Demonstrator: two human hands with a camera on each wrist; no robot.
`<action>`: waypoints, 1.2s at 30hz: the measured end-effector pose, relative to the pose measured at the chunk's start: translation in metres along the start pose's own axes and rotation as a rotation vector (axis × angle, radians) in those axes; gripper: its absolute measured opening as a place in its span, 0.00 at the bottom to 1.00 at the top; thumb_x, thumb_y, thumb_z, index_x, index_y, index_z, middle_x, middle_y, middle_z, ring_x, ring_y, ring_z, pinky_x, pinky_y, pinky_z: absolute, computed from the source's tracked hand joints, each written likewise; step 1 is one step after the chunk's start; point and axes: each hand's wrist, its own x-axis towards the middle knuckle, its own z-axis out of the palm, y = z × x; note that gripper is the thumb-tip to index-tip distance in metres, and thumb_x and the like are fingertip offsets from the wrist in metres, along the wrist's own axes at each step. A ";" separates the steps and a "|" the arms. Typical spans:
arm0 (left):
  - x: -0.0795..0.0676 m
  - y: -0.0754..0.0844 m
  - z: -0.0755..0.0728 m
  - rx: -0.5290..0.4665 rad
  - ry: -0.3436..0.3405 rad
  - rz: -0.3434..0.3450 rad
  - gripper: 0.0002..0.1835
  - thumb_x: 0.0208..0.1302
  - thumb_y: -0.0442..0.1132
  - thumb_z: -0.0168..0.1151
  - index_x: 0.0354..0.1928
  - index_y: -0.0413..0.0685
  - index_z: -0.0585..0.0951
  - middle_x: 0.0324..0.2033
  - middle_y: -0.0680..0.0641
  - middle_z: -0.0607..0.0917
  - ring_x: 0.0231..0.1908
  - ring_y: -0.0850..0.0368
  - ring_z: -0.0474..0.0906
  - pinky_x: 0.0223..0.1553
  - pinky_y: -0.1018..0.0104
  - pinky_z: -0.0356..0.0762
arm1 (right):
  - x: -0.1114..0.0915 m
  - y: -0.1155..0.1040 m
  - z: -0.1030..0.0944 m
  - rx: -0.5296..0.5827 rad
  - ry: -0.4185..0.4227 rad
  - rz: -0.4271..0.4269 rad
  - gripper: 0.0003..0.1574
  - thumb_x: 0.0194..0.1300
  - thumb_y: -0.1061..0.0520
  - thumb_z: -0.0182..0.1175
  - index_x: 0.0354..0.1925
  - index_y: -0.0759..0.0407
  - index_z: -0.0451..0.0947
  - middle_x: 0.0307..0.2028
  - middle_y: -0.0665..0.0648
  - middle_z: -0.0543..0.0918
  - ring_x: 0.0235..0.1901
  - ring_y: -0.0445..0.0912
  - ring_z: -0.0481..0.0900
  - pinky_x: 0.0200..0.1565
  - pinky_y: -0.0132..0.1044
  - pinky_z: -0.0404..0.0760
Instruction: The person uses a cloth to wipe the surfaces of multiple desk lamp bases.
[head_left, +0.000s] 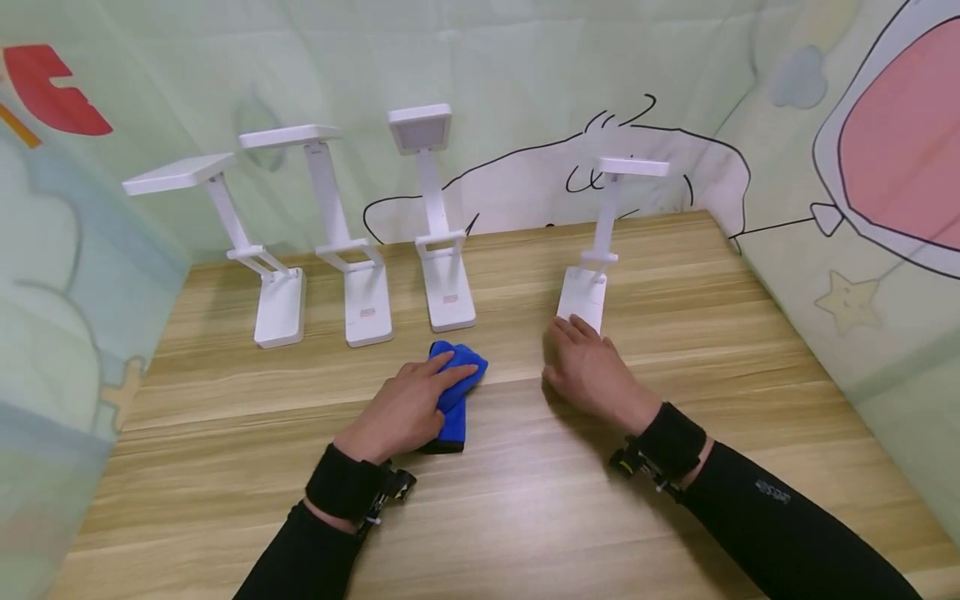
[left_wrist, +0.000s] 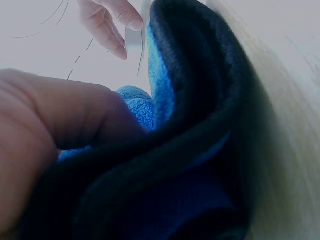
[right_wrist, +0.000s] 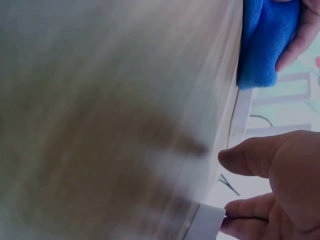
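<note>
My left hand [head_left: 408, 408] holds a folded blue cloth with black edging [head_left: 453, 417] against the table, two fingers lying over its top. In the left wrist view the thumb [left_wrist: 90, 115] tucks into the cloth's fold. At the right, my right hand [head_left: 596, 371] touches the front end of a white folding desk lamp's base [head_left: 582, 296] with its fingertips. The right wrist view has the thumb [right_wrist: 250, 155] apart from the base's corner [right_wrist: 207, 220], while fingers meet that corner. This lamp stands unfolded, its head level.
Three more white desk lamps stand unfolded in a row along the back: the left one [head_left: 280, 308], the middle one [head_left: 367, 308] and one with its head tilted forward [head_left: 448, 292]. A printed fabric backdrop [head_left: 525, 67] rises behind the wooden table [head_left: 225, 433] and at both sides.
</note>
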 end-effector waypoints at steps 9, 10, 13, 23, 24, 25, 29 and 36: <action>-0.002 -0.001 -0.001 -0.005 -0.019 0.004 0.37 0.60 0.33 0.57 0.71 0.67 0.65 0.73 0.48 0.59 0.67 0.42 0.60 0.64 0.44 0.65 | -0.007 -0.007 0.003 -0.011 0.021 -0.159 0.40 0.60 0.51 0.62 0.64 0.73 0.65 0.65 0.70 0.69 0.67 0.62 0.61 0.67 0.55 0.62; -0.002 -0.002 -0.001 -0.008 -0.019 0.005 0.37 0.60 0.33 0.57 0.71 0.67 0.65 0.73 0.48 0.59 0.67 0.42 0.60 0.64 0.44 0.65 | -0.007 -0.008 0.003 -0.011 0.017 -0.167 0.40 0.60 0.51 0.62 0.64 0.72 0.65 0.65 0.69 0.69 0.67 0.62 0.61 0.67 0.55 0.61; -0.003 -0.002 -0.001 -0.010 -0.023 0.005 0.36 0.60 0.33 0.57 0.71 0.67 0.65 0.73 0.48 0.60 0.67 0.42 0.60 0.64 0.44 0.65 | -0.009 -0.010 0.002 -0.011 0.007 -0.188 0.41 0.60 0.51 0.62 0.64 0.72 0.65 0.65 0.69 0.69 0.67 0.62 0.60 0.67 0.55 0.61; -0.006 0.001 0.001 -0.032 -0.022 -0.015 0.36 0.60 0.36 0.59 0.71 0.67 0.64 0.73 0.48 0.59 0.68 0.42 0.59 0.63 0.43 0.67 | -0.013 -0.015 0.003 -0.009 0.002 -0.245 0.39 0.59 0.51 0.63 0.63 0.70 0.67 0.65 0.68 0.69 0.67 0.62 0.61 0.67 0.54 0.62; -0.006 0.002 0.001 -0.036 -0.019 -0.022 0.36 0.61 0.38 0.60 0.71 0.67 0.64 0.73 0.48 0.59 0.68 0.41 0.59 0.62 0.43 0.67 | -0.013 -0.016 0.004 -0.006 -0.001 -0.245 0.40 0.59 0.51 0.63 0.64 0.70 0.66 0.65 0.68 0.69 0.67 0.62 0.61 0.67 0.54 0.62; -0.006 0.003 0.002 -0.040 -0.016 -0.028 0.36 0.61 0.41 0.62 0.71 0.67 0.64 0.73 0.47 0.59 0.67 0.40 0.59 0.62 0.42 0.67 | -0.013 -0.017 0.004 -0.003 -0.007 -0.241 0.40 0.59 0.51 0.63 0.64 0.70 0.66 0.65 0.68 0.69 0.67 0.61 0.61 0.67 0.54 0.62; -0.006 0.007 0.004 -0.047 0.021 -0.060 0.38 0.59 0.51 0.67 0.71 0.66 0.64 0.73 0.45 0.60 0.66 0.39 0.60 0.61 0.41 0.68 | -0.014 -0.020 0.004 0.005 -0.034 -0.217 0.39 0.60 0.51 0.62 0.64 0.68 0.66 0.66 0.66 0.69 0.68 0.60 0.60 0.67 0.55 0.62; -0.006 0.010 0.010 -0.050 0.108 -0.207 0.45 0.53 0.50 0.72 0.72 0.61 0.60 0.71 0.39 0.58 0.61 0.34 0.64 0.54 0.35 0.71 | -0.015 -0.023 0.005 -0.013 -0.025 -0.222 0.38 0.60 0.51 0.62 0.64 0.68 0.67 0.65 0.66 0.70 0.67 0.60 0.61 0.66 0.54 0.63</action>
